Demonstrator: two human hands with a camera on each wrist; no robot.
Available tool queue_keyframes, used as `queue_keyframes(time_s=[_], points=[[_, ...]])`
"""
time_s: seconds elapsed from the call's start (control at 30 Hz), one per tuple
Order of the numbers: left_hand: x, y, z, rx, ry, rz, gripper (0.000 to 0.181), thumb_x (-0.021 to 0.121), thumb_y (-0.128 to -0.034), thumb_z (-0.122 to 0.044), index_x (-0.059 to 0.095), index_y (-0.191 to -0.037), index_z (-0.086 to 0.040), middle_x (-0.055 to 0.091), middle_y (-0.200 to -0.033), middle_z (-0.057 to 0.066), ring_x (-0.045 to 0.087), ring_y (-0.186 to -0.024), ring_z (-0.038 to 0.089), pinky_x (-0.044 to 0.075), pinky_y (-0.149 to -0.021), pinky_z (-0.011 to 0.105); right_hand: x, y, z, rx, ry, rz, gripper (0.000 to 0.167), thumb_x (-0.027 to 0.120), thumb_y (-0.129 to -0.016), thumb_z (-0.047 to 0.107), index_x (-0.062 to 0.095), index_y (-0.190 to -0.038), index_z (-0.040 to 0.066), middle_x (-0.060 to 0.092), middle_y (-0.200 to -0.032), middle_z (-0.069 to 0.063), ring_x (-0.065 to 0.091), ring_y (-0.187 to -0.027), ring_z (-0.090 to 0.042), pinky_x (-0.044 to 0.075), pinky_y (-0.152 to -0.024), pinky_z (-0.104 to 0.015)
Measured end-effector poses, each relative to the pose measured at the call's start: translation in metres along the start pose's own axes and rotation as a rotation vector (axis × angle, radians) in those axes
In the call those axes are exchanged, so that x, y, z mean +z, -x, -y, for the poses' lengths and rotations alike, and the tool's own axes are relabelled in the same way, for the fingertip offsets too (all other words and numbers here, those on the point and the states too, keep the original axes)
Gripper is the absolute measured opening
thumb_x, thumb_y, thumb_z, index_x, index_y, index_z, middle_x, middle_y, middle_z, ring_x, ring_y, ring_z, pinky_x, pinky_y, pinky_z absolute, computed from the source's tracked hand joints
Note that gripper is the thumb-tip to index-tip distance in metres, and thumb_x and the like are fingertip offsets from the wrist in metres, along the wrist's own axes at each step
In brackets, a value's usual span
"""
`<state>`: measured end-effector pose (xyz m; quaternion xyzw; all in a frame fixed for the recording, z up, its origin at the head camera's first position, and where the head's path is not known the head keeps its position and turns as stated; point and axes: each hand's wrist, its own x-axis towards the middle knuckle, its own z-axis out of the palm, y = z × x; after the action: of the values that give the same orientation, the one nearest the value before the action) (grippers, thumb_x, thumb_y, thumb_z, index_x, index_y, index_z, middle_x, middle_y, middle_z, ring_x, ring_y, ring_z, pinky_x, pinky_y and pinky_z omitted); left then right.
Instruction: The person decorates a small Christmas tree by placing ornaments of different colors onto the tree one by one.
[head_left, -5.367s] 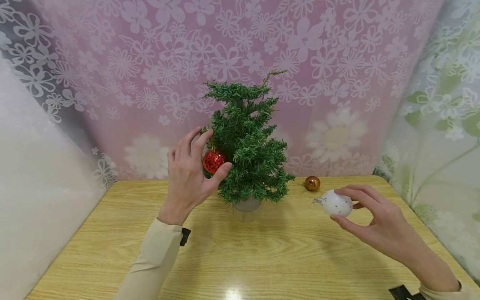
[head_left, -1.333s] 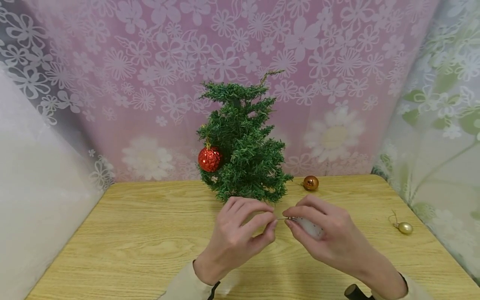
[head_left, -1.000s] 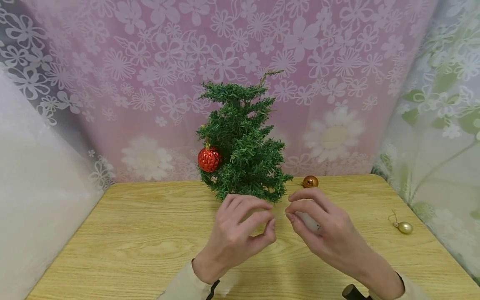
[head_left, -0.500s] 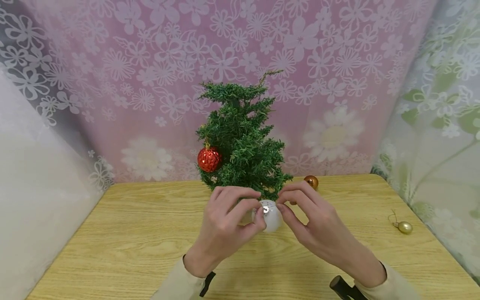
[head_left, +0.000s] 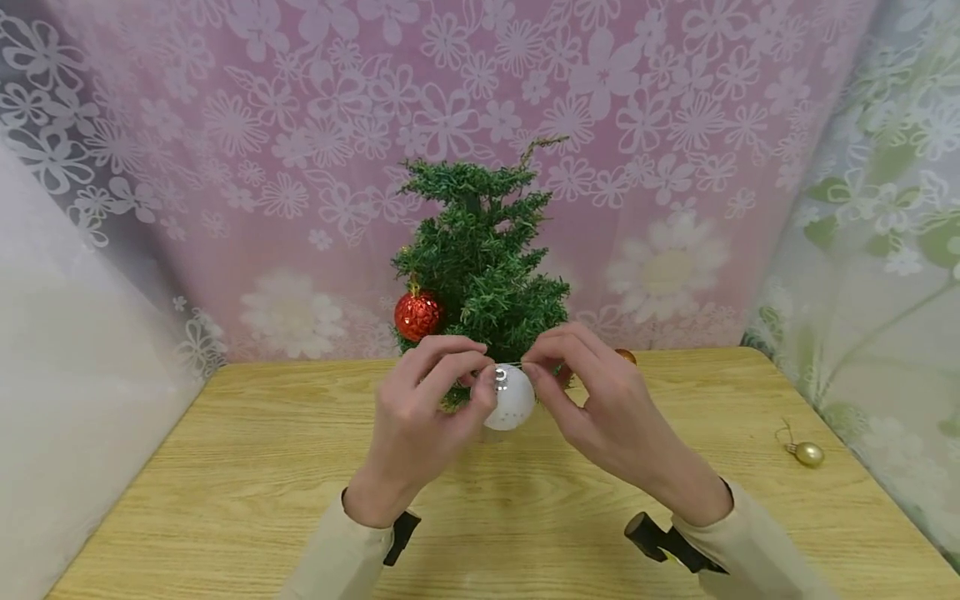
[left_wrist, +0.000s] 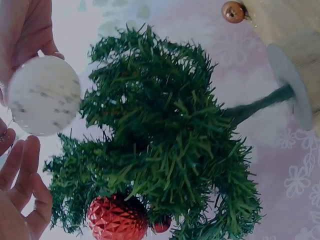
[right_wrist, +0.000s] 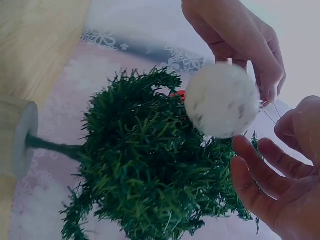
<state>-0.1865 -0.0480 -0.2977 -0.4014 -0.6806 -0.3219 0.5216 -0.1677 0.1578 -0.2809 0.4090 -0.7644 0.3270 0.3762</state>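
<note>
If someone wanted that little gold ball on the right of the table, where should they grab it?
Probably by the round body of the gold ball, pinched front and back from above. It lies on its side on the table with nothing covering it, and its cap and loop point toward the picture's left, clear of that grip.

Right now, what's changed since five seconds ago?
The left hand moved off the red ball. The white ball moved left, in front of the tree. The right hand released its body; both hands now pinch its string. The tree and copper ball stayed put.
</note>
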Motion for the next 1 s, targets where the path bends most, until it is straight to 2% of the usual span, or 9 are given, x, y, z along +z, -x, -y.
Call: queue_keyframes(time_s=[0.13, 0.23, 0.4, 0.53, 0.7, 0.8, 0.9, 1.0], points=[[-0.003, -0.006, 0.005, -0.044, 0.056, -0.008, 0.017, 0.062, -0.0981, -0.012, 0.073, -0.091, -0.001, 0.070, -0.095, 0.012, 0.065, -0.069, 0.017, 0.056, -0.064, 0.024, 0.003, -0.011, 0.000, 0.014, -0.016, 0.000, 0.012, 0.060, -0.104, 0.015, 0.067, -0.102, 0.006, 0.065, -0.098, -0.003, 0.057, -0.077, -0.006, 0.047, -0.070, -0.014], [-0.005, -0.008, 0.008, -0.102, 0.074, -0.006, 0.015, 0.063, -0.0985, -0.012, 0.072, -0.093, -0.001, 0.070, -0.097, 0.014, 0.066, -0.071, 0.019, 0.056, -0.066, 0.024, 0.007, -0.019, -0.002, 0.030, -0.021, -0.007, 0.006, 0.065, -0.098, 0.004, 0.068, -0.103, 0.006, 0.065, -0.096, -0.004, 0.058, -0.076, -0.007, 0.049, -0.068, -0.017], [-0.006, -0.011, 0.009, -0.255, 0.069, -0.012, 0.008, 0.066, -0.0961, -0.008, 0.072, -0.097, -0.002, 0.068, -0.098, 0.012, 0.064, -0.066, 0.015, 0.056, -0.064, 0.023, 0.014, -0.030, -0.002, 0.072, -0.019, -0.015, 0.008, 0.066, -0.096, 0.003, 0.069, -0.103, 0.008, 0.065, -0.093, -0.003, 0.054, -0.071, -0.006, 0.048, -0.062, -0.021], [-0.006, -0.013, 0.008, -0.384, 0.039, -0.007, 0.009, 0.067, -0.0971, -0.011, 0.072, -0.098, -0.004, 0.067, -0.098, 0.010, 0.062, -0.058, 0.013, 0.056, -0.059, 0.025, 0.017, -0.040, -0.002, 0.101, -0.010, -0.010, 0.008, 0.065, -0.097, 0.004, 0.069, -0.103, 0.007, 0.065, -0.090, -0.002, 0.052, -0.069, -0.005, 0.048, -0.058, -0.026], [-0.007, -0.018, 0.008, -0.549, 0.015, 0.055, 0.011, 0.066, -0.0986, -0.015, 0.074, -0.099, -0.007, 0.068, -0.101, 0.008, 0.061, -0.058, 0.011, 0.056, -0.059, 0.027, 0.020, -0.049, -0.001, 0.162, 0.049, 0.033, 0.006, 0.065, -0.098, 0.007, 0.070, -0.101, 0.008, 0.066, -0.088, -0.001, 0.054, -0.069, -0.006, 0.048, -0.060, -0.025], [-0.007, -0.020, 0.008, -0.618, -0.003, 0.113, 0.011, 0.066, -0.0991, -0.016, 0.074, -0.100, -0.010, 0.068, -0.102, 0.006, 0.060, -0.059, 0.010, 0.055, -0.060, 0.027, 0.020, -0.052, -0.001, 0.215, 0.078, 0.062, 0.005, 0.065, -0.098, 0.009, 0.070, -0.100, 0.009, 0.066, -0.086, -0.001, 0.054, -0.066, -0.007, 0.048, -0.060, -0.024], [-0.007, -0.021, 0.007, -0.651, -0.019, 0.168, 0.011, 0.065, -0.0991, -0.018, 0.074, -0.100, -0.012, 0.068, -0.103, 0.004, 0.058, -0.058, 0.008, 0.053, -0.059, 0.026, 0.020, -0.053, -0.002, 0.256, 0.092, 0.084, 0.006, 0.064, -0.098, 0.009, 0.070, -0.099, 0.009, 0.067, -0.086, -0.001, 0.054, -0.064, -0.007, 0.048, -0.058, -0.024], [-0.007, -0.020, 0.006, -0.653, -0.029, 0.208, 0.010, 0.067, -0.0982, -0.020, 0.074, -0.101, -0.013, 0.068, -0.105, 0.003, 0.058, -0.057, 0.006, 0.052, -0.058, 0.025, 0.020, -0.051, -0.003, 0.265, 0.111, 0.103, 0.006, 0.065, -0.097, 0.010, 0.070, -0.097, 0.010, 0.067, -0.084, 0.000, 0.053, -0.062, -0.006, 0.047, -0.056, -0.024]])
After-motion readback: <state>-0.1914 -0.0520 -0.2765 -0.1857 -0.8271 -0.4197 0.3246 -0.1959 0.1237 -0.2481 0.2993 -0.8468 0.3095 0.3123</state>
